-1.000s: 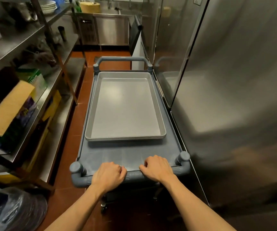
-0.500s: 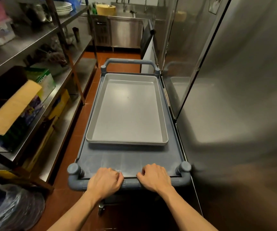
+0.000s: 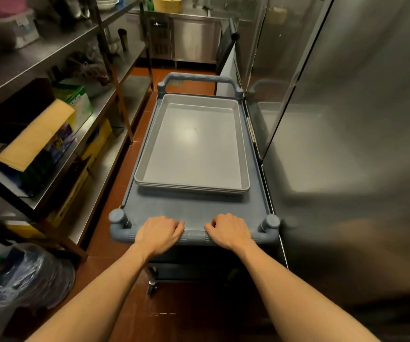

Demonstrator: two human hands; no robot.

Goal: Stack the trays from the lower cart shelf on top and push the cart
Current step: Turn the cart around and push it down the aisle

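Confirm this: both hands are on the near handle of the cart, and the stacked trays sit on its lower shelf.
Not quite. The head view shows the left hand and right hand gripping the near handle of the cart, but the stacked trays sit on its top shelf, not the lower one.

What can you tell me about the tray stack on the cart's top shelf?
The tray stack is a few nested rectangular trays, dull silver metal by the look, with raised rims and rounded corners. The layered edges show at the near end. The top tray is empty apart from a tiny dark speck. The stack lies flat on the grey cart, lengthwise, pushed toward the far handle, leaving bare shelf near the hands. Only the shelf touches it.
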